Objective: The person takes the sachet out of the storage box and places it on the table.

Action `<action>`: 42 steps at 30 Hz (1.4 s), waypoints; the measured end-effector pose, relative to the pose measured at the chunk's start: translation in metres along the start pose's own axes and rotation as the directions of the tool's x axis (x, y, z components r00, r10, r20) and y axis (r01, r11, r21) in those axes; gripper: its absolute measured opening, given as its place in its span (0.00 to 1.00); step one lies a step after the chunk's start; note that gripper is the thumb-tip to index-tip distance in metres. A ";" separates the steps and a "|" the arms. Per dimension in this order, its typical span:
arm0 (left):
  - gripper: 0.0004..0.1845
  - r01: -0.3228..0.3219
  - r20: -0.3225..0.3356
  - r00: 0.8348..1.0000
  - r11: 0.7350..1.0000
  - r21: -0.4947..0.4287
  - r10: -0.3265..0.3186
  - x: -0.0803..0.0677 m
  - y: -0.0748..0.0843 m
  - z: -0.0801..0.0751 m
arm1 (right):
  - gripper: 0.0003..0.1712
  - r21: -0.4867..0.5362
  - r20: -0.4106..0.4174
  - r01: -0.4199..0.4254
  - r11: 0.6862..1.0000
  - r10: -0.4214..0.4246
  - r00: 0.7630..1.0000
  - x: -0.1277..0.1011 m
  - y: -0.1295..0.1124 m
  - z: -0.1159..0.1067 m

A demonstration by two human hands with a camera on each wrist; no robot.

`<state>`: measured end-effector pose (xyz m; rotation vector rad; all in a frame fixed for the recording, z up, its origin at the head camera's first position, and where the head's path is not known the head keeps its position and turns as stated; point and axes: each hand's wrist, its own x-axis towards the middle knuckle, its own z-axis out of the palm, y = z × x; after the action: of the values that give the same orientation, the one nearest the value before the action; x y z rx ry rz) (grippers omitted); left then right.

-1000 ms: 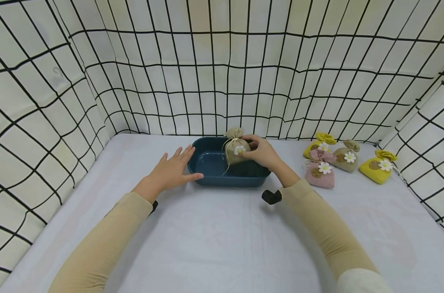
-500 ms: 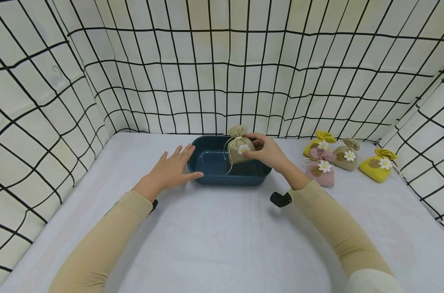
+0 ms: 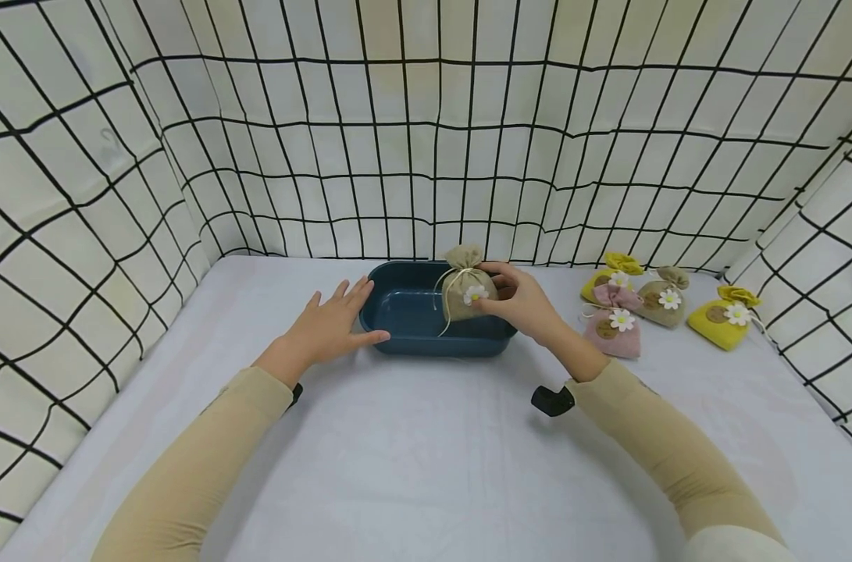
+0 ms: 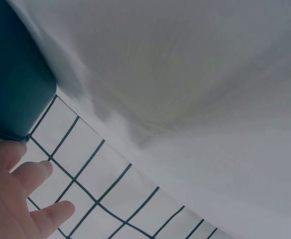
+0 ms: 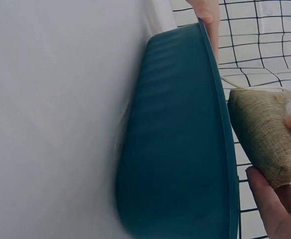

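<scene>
A beige burlap drawstring pouch (image 3: 464, 293) with a white daisy hangs over the right half of a dark teal oblong basin (image 3: 436, 346). My right hand (image 3: 522, 303) pinches the pouch from its right side, thumb by the daisy and fingers behind. In the right wrist view the pouch (image 5: 267, 132) shows above the basin's rim, thumb and fingers on it. My left hand (image 3: 325, 326) lies with straight, spread fingers at the basin's left end, fingertips at the rim. The left wrist view has that hand (image 4: 16, 194) beside the basin's outer wall (image 4: 16, 74).
To the right lie a pink pouch (image 3: 611, 339), a second beige pouch (image 3: 657, 304) and two yellow pouches, one at the far right (image 3: 717, 324) and one behind the pink (image 3: 597, 285). White walls with black grid netting (image 3: 426, 156) enclose the white table (image 3: 411, 453).
My right hand has shifted a little to the right with the beige pouch, rising slightly and then dipping again. The left hand and the basin have stayed in place.
</scene>
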<state>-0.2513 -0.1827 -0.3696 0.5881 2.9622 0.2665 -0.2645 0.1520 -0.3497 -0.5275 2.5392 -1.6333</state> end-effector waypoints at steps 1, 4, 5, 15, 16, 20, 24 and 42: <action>0.59 0.000 0.000 1.000 1.000 0.000 0.000 0.000 0.000 0.000 | 0.37 0.003 -0.006 0.002 1.000 -0.002 1.000 -0.002 0.000 -0.001; 0.58 0.002 0.000 1.000 1.000 -0.001 -0.002 0.000 0.000 0.001 | 0.37 0.000 -0.020 0.002 1.000 -0.002 1.000 -0.006 -0.002 -0.003; 0.58 0.002 0.000 1.000 1.000 -0.002 -0.002 0.000 0.000 0.001 | 0.36 0.001 -0.022 -0.001 1.000 0.001 1.000 -0.008 -0.002 -0.005; 0.59 0.003 0.003 1.000 1.000 -0.002 -0.003 -0.002 -0.001 0.003 | 0.37 0.010 -0.028 -0.043 0.999 0.043 0.999 -0.021 -0.004 -0.018; 0.59 0.003 0.002 1.000 1.000 -0.001 -0.003 -0.003 -0.001 0.003 | 0.37 0.006 -0.033 -0.051 0.999 0.051 0.998 -0.023 -0.005 -0.019; 0.58 0.004 0.005 1.000 1.000 -0.005 -0.004 -0.004 0.001 0.001 | 0.38 0.018 -0.038 -0.073 0.997 0.074 0.997 -0.028 -0.007 -0.026; 0.57 0.002 0.005 1.000 1.000 -0.003 -0.002 -0.004 0.002 -0.001 | 0.38 0.037 -0.031 -0.096 0.995 0.097 0.995 -0.033 -0.010 -0.035; 0.58 -0.005 -0.005 1.000 1.000 -0.002 0.005 0.000 0.000 0.001 | 0.40 -0.023 -0.035 -0.151 0.988 0.150 0.988 -0.053 -0.013 -0.068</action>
<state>-0.2507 -0.1826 -0.3707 0.5949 2.9658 0.2719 -0.2287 0.2238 -0.3151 -0.3043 2.5561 -1.5729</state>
